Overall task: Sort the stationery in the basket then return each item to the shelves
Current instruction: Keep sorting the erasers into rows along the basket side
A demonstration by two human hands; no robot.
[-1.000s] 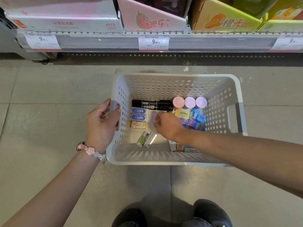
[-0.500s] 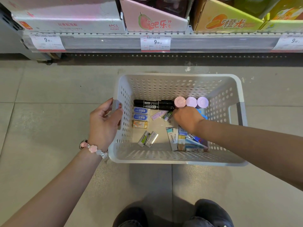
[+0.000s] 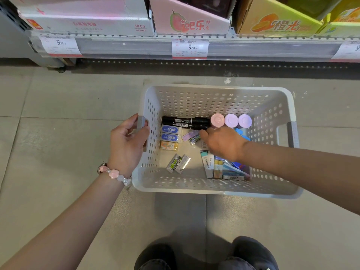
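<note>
A white perforated basket (image 3: 214, 100) stands on the floor. My left hand (image 3: 126, 145) grips its grey left handle (image 3: 141, 121). My right hand (image 3: 224, 142) reaches into the basket palm down, its fingertips by the ends of two black markers (image 3: 183, 122) and beside small purple and green erasers (image 3: 191, 137). Whether it holds anything is hidden. Three round pastel pots (image 3: 230, 120) stand in a row at the back. Blue and orange erasers (image 3: 170, 137) lie in a column on the left, two grey-green erasers (image 3: 178, 163) sit near the front, and a pile of boxed items (image 3: 220, 168) lies under my wrist.
A low store shelf (image 3: 136, 46) with price tags (image 3: 190, 48) runs along the back, carrying a white carton (image 3: 87, 24), a pink display box (image 3: 192, 22) and a yellow box (image 3: 276, 22). Grey tiled floor (image 3: 68, 106) surrounds the basket. My dark shoes (image 3: 249, 254) are at the bottom.
My right hand left the purple eraser in the basket's middle, went to the right-hand pile, then shifted back left towards the markers and small erasers. My left hand kept its grip on the handle.
</note>
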